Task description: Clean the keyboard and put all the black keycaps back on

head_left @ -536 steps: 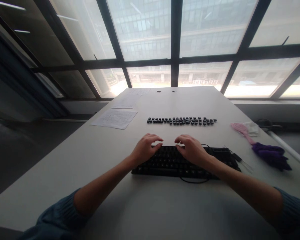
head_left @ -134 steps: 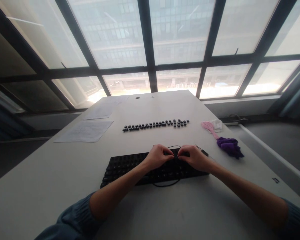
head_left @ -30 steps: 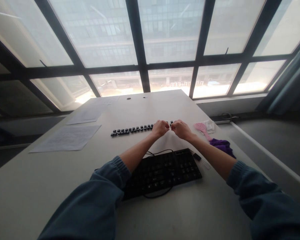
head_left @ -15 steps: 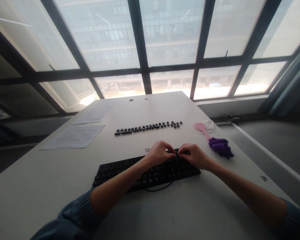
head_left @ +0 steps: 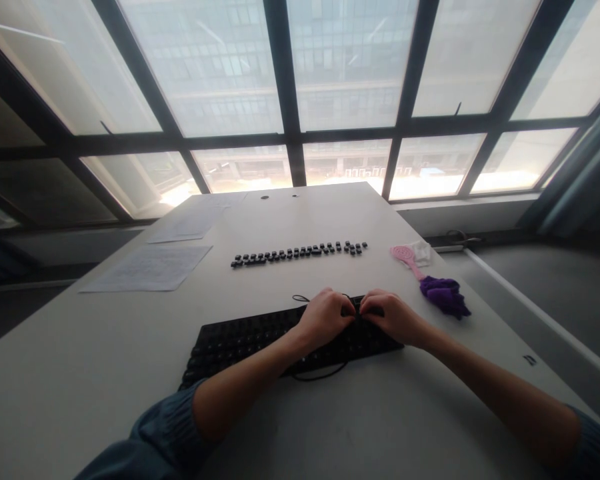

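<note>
A black keyboard (head_left: 245, 335) lies at a slight slant on the white table in front of me. My left hand (head_left: 325, 319) is over its upper right part, thumb and fingers pinched together low at the keys. Facing it from the other side, my right hand (head_left: 393, 317) is pinched at the same spot, fingertips close to the left ones. Whatever sits between the fingertips is hidden or too small to name. Beyond the keyboard, several loose black keycaps (head_left: 295, 254) lie in rows. A black cable (head_left: 320, 379) loops out along the keyboard's near edge.
To the right lie a pink brush (head_left: 404, 254), a crumpled white wipe (head_left: 422, 253) and a purple cloth (head_left: 445, 296). Printed paper sheets (head_left: 147, 270) rest on the left of the table (head_left: 300, 220). Large windows (head_left: 350, 67) stand behind the far edge.
Both hands stay at the keyboard's upper right, now pressed slightly lower, with the left wrist turned a little. The view has shifted slightly. The keycap rows look unchanged.
</note>
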{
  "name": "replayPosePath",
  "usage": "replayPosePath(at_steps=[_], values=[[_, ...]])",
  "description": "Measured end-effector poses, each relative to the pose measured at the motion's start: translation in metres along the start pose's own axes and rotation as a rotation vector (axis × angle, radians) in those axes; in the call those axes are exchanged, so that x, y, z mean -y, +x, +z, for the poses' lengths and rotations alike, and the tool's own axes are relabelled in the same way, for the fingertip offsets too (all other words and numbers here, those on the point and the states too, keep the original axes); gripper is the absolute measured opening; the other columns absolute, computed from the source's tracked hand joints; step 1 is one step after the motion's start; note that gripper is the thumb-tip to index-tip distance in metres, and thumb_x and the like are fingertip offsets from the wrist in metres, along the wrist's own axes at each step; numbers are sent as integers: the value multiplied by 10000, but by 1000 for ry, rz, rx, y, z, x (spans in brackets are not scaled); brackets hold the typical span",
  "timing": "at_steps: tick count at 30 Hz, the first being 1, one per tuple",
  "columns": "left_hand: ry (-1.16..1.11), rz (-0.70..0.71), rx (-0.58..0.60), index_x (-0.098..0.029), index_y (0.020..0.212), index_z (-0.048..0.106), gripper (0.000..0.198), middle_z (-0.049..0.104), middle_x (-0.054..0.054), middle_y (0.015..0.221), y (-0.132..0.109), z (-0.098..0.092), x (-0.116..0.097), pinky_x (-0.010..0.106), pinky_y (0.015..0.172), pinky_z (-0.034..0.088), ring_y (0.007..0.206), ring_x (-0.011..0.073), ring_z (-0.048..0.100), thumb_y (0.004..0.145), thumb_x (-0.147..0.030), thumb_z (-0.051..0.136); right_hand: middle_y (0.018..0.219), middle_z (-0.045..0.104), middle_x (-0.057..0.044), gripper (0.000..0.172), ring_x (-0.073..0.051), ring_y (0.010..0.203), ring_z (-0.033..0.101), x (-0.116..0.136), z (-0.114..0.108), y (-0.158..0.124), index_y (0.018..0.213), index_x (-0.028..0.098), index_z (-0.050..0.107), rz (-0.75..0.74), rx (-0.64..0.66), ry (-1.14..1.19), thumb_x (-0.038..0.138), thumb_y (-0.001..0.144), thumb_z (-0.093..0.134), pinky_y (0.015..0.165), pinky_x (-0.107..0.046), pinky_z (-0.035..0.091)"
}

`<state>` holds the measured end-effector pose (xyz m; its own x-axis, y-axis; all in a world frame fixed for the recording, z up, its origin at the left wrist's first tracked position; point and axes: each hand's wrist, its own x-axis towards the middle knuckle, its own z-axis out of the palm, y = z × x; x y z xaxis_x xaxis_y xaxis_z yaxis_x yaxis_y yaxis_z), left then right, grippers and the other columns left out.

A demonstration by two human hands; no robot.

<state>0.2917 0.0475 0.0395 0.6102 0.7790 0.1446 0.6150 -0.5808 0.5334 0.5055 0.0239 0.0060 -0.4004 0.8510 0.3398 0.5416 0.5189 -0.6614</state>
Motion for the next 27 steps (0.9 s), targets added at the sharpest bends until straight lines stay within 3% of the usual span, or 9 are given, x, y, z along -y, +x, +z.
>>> replayPosePath(at_steps=[10, 27], values=[[93, 101, -35, -220, 810, 817, 140, 777, 34, 846, -5, 7, 2, 312, 837, 476, 832, 206, 627, 824, -156, 693, 933, 713, -48, 205, -208, 918, 647, 1, 4, -4, 814, 218, 709, -99, -32, -19, 37, 835, 615, 842, -348, 517], [57, 64, 17, -198, 800, 818, 169, 764, 43, 757, 3, 4, -3, 331, 889, 459, 757, 194, 637, 805, -134, 662, 954, 700, -48, 198, -203, 931, 639, -2, 7, -5, 802, 208, 684, -93, -31, -7, 31, 835, 602, 861, -347, 506]])
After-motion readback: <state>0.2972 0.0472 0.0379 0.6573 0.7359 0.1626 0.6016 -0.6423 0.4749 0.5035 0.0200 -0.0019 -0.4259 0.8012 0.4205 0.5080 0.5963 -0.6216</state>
